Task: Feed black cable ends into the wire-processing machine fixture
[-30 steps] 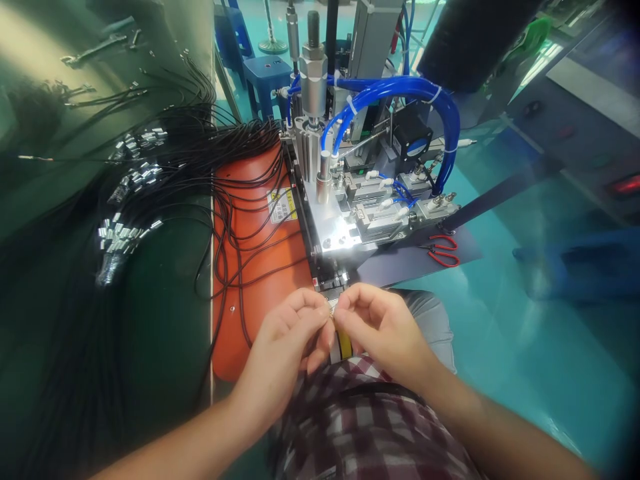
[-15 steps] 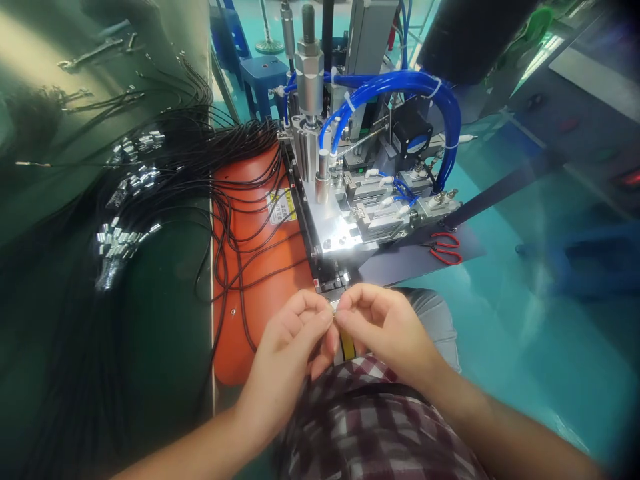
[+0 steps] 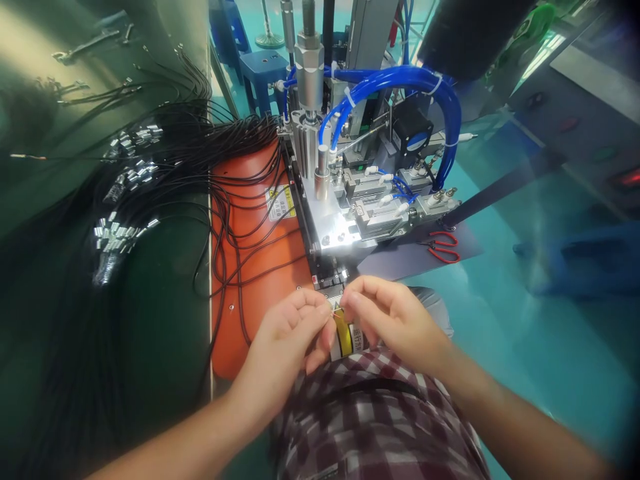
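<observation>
- Fingers (image 3: 315, 323) of the left hand (image 3: 280, 337) pinch thin pale-red wires (image 3: 337, 315); right hand's (image 3: 393, 317) hold: cannot tell.
- Slender black cables (image 3: 245, 133) cross the smooth orange panel (image 3: 270, 293).
- Red-handled snips (image 3: 434, 245) lie beside the silver metal machine (image 3: 325, 217).

This looks like a factory workshop. A metal machine (image 3: 345, 210) with thick blue tubes (image 3: 453, 120) and a yellow-and-white label (image 3: 281, 203) stands in the middle. Black cables (image 3: 185, 150) lie massed on the green desk (image 3: 165, 320) at left. Red-handled cutters (image 3: 433, 246) lie near right, and a plain stool (image 3: 264, 65) stands far on the glossy teal floor (image 3: 493, 327).
</observation>
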### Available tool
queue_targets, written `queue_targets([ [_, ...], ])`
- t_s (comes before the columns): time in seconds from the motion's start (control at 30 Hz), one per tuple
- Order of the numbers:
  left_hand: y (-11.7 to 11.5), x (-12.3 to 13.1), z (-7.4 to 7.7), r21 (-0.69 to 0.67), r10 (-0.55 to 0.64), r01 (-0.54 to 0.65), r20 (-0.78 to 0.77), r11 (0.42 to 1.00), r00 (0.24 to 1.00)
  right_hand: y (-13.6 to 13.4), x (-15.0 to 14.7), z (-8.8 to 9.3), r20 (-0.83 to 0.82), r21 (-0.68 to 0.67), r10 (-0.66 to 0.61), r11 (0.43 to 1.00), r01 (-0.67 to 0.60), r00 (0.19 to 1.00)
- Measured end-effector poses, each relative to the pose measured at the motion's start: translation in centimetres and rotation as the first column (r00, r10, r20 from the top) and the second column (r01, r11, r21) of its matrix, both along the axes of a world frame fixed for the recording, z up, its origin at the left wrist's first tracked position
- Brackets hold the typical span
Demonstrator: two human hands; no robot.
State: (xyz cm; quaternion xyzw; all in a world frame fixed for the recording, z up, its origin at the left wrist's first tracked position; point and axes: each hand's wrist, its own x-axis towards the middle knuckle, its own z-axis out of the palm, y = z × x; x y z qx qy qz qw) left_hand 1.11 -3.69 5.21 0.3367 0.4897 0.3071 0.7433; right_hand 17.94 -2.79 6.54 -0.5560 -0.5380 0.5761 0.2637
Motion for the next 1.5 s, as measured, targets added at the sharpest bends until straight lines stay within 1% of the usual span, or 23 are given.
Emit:
queue_targets([
  [0.1,0.1,0.1,0.1,-0.008,-0.003,0.003,-0.001,1.000,1.000,0.0,0.1,0.2,0.131,0.123,0.104,0.985,-0.120,0.986],
  [0.2,0.1,0.0,0.1,-0.013,-0.013,0.013,0.002,1.000,1.000,0.1,-0.1,0.4,0.244,0.230,0.197,0.939,-0.254,0.950],
  [0.27,0.1,0.0,0.0,-0.013,-0.027,0.028,0.007,1.000,1.000,0.2,-0.2,0.3,0.282,0.276,0.230,0.910,-0.308,0.931],
  [0.33,0.1,-0.1,0.0,-0.011,-0.044,0.044,0.018,0.999,0.999,0.4,0.0,0.1,0.272,0.307,0.258,0.890,-0.337,0.927],
  [0.43,0.4,-0.3,0.1,0.005,-0.101,0.101,0.037,0.995,0.994,0.7,0.5,-0.4,0.168,0.348,0.281,0.880,-0.323,0.945],
  [0.5,0.7,-0.5,0.2,0.023,-0.130,0.130,0.012,0.991,0.991,1.0,0.9,-0.7,0.083,0.365,0.247,0.894,-0.260,0.965],
  [0.6,1.2,-0.7,0.4,0.077,-0.123,0.132,-0.110,0.988,0.986,1.5,1.4,-1.1,-0.019,0.335,0.169,0.930,-0.153,0.985],
  [0.67,1.4,-0.7,0.4,0.214,-0.087,0.141,-0.242,0.967,0.966,1.9,1.8,-1.4,-0.083,0.276,0.146,0.954,-0.118,0.986],
  [0.7,1.5,-0.6,0.3,0.307,-0.060,0.161,-0.315,0.938,0.947,2.1,1.9,-1.6,-0.117,0.246,0.138,0.963,-0.106,0.983],
  [0.73,1.7,-0.5,0.1,0.405,-0.024,0.194,-0.387,0.893,0.922,2.3,2.0,-1.8,-0.150,0.220,0.127,0.971,-0.092,0.980],
  [0.8,2.0,-0.3,-0.3,0.565,0.046,0.299,-0.515,0.769,0.856,2.7,2.3,-2.5,-0.206,0.189,0.095,0.980,-0.056,0.974],
  [0.83,2.2,-0.1,-0.6,0.615,0.072,0.363,-0.566,0.701,0.821,2.8,2.4,-2.8,-0.224,0.178,0.077,0.983,-0.037,0.971],
  [0.9,2.6,0.1,-1.0,0.669,0.107,0.476,-0.635,0.570,0.765,3.1,2.6,-3.6,-0.248,0.157,0.047,0.988,-0.008,0.968],
  [0.93,2.8,0.3,-1.1,0.680,0.118,0.512,-0.654,0.526,0.747,3.1,2.7,-3.9,-0.256,0.146,0.037,0.989,0.001,0.966],
  [0.97,2.9,0.4,-1.3,0.681,0.123,0.529,-0.665,0.506,0.737,3.1,2.8,-4.1,-0.263,0.138,0.028,0.990,0.009,0.964],
  [1.0,3.0,0.4,-1.3,0.677,0.125,0.529,-0.668,0.512,0.734,3.0,2.8,-4.3,-0.270,0.134,0.021,0.991,0.016,0.963],
  [1.03,3.0,0.5,-1.3,0.665,0.119,0.519,-0.669,0.537,0.734,2.9,2.8,-4.4,-0.276,0.136,0.018,0.990,0.021,0.961],
  [1.1,2.9,0.6,-1.1,0.619,0.076,0.480,-0.658,0.621,0.749,2.7,2.8,-4.3,-0.288,0.157,0.029,0.987,0.017,0.957],
  [1.2,2.7,0.8,-0.6,0.513,-0.033,0.416,-0.600,0.751,0.799,2.2,2.9,-3.7,-0.291,0.202,0.061,0.979,-0.001,0.955],
  [1.27,2.8,1.1,-0.2,0.428,-0.076,0.361,-0.554,0.829,0.829,1.9,2.9,-3.4,-0.271,0.233,0.075,0.972,-0.010,0.960],
  [1.33,3.0,1.4,0.1,0.333,-0.101,0.305,-0.512,0.892,0.853,1.8,2.9,-3.2,-0.242,0.256,0.076,0.967,-0.012,0.967],
  [1.4,3.1,1.7,0.2,0.250,-0.115,0.252,-0.457,0.935,0.882,1.7,2.8,-3.2,-0.228,0.250,0.068,0.968,-0.009,0.971],
  [1.5,3.2,1.9,0.4,0.179,-0.099,0.173,-0.359,0.969,0.928,1.6,2.7,-3.2,-0.251,0.178,0.035,0.984,0.011,0.967],
])
